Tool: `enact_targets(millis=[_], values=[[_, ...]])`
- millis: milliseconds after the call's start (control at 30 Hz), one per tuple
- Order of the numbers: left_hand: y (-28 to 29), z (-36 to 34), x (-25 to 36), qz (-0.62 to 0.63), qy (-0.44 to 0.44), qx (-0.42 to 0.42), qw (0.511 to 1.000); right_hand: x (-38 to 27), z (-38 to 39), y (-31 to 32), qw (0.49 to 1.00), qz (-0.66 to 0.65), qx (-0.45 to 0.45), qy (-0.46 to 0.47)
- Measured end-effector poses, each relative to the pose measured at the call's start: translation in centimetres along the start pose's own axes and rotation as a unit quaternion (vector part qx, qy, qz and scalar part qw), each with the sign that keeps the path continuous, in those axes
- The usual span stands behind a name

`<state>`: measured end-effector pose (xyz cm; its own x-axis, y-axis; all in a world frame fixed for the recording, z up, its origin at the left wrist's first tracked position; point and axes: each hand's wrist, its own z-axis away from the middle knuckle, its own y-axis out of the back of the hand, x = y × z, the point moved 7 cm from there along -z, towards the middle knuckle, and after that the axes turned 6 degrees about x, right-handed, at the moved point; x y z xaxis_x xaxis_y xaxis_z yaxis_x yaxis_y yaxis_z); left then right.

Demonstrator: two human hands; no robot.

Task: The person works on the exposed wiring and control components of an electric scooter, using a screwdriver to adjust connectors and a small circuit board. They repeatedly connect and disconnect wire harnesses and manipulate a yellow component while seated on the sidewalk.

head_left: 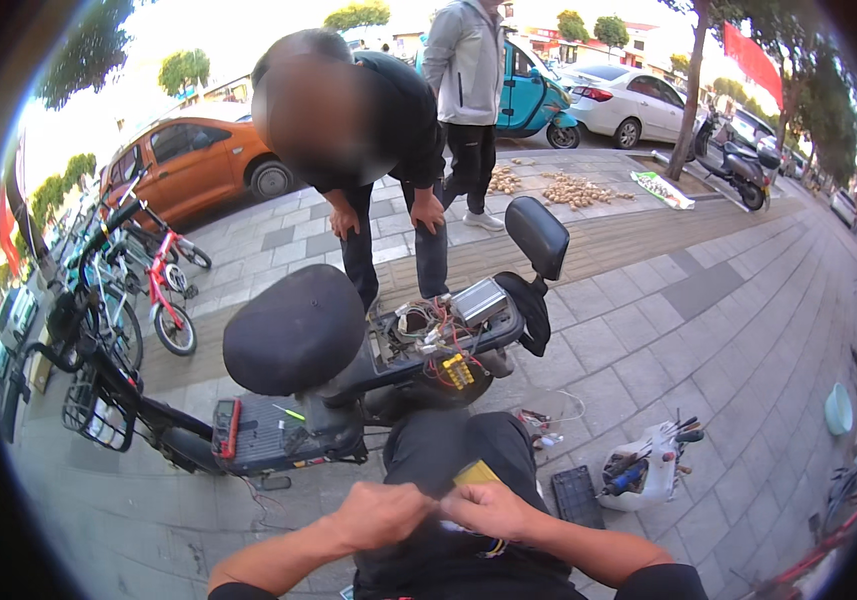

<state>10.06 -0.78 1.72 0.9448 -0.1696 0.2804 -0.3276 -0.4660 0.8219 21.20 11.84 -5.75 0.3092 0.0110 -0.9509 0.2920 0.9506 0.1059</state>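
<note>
Over my dark-trousered lap, my left hand [385, 515] and my right hand [488, 507] meet with fingers closed. A flat yellow piece [475, 472] sticks up from my right hand; its kind is unclear. Thin coloured wires [494, 547] show below that hand. What the left fingers pinch is hidden. Just ahead stands an electric scooter with its black seat [293, 330] tipped up. Its open rear bay shows tangled wires [433, 330], a silver controller box [479, 301] and a yellow terminal block [457, 371].
A red multimeter [227, 428] and a green screwdriver [289, 412] lie on the scooter's footboard. At my right are a white tool bucket [656, 470] and a black tray [577, 497]. A person in black [388, 120] bends over the scooter; another [465, 70] stands behind.
</note>
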Motion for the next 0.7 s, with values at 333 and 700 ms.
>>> enact_targets(millis=[333, 700], values=[[-4.9, 1.8, -5.5, 0.594, 0.451, 0.048, 0.665, -4.4, 1.4, 2.2, 0.968, -0.019, 0.205, 0.143], [-7.3, 2.6, -1.7, 0.821, 0.507, -0.059, 0.256, -6.4, 2.7, 1.1, 0.866, 0.199, 0.252, 0.383]])
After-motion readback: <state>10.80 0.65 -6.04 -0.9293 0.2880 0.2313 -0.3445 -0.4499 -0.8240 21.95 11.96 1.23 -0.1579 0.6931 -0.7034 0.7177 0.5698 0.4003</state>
